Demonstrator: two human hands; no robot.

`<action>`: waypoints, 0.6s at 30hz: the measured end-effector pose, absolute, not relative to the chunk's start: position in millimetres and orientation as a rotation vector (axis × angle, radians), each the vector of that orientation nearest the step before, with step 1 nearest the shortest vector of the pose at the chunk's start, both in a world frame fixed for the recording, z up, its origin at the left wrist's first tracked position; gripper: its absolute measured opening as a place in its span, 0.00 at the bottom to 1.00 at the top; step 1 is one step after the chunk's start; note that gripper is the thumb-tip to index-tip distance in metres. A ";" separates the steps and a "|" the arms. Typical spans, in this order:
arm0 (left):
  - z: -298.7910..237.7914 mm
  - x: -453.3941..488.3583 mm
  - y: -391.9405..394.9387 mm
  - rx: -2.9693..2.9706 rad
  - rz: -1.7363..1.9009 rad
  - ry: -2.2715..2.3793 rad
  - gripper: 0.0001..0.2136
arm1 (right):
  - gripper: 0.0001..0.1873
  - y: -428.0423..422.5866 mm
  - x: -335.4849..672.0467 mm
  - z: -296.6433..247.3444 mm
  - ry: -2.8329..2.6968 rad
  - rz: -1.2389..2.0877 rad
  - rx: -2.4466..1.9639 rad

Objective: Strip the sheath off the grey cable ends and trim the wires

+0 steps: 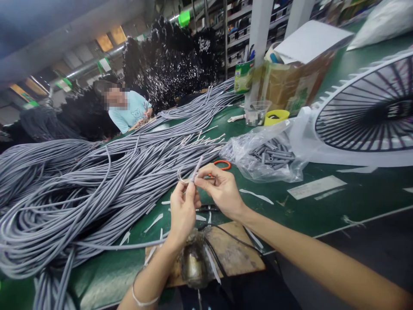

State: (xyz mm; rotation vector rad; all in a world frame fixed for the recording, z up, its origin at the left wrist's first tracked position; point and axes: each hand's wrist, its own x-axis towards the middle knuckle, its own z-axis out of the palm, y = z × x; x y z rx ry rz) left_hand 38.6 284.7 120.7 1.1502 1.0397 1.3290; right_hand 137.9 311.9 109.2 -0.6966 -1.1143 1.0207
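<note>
My left hand [183, 211] is closed around a cable end, thumb on top, with thin pale wires [180, 175] curling out beside it. My right hand [221, 187] pinches the same end from the right, thumb against forefinger. Between the fingertips a pale strip [198, 165] points upward; whether it is sheath or core is too blurred to tell. One grey cable [119, 247] runs from the left to beneath my left wrist. Just behind my right hand shows an orange handle loop [224, 163]. A large bundle of grey cables [80, 185] lies at the left, stripped pale ends pointing right.
A clear bag of grey tube pieces [271, 155], a fan [371, 112], a cardboard box [284, 84] and a yellow ring [276, 116] occupy the right. Below my hands, a metal device [194, 262] sits on a wooden board [235, 254]. Across the table works a person [132, 110].
</note>
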 end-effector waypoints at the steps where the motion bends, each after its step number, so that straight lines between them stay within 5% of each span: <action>1: 120.8 38.8 284.0 1.136 1.334 1.043 0.19 | 0.12 311.9 138.9 109.4 -1.164 0.989 -0.673; 9: 130.0 18.7 298.1 0.870 1.549 1.090 0.19 | 0.09 294.9 137.0 113.5 -1.662 0.826 -0.402; 13: 134.3 10.3 298.0 0.929 1.527 0.991 0.15 | 0.07 297.4 133.0 109.3 -1.399 0.853 -0.632; 16: 130.3 13.8 290.6 1.057 1.447 0.923 0.18 | 0.25 307.7 136.6 109.3 -1.200 0.967 -0.770; 18: 126.6 16.5 286.8 1.102 1.397 0.897 0.17 | 0.26 312.2 139.4 111.1 -1.261 1.076 -0.776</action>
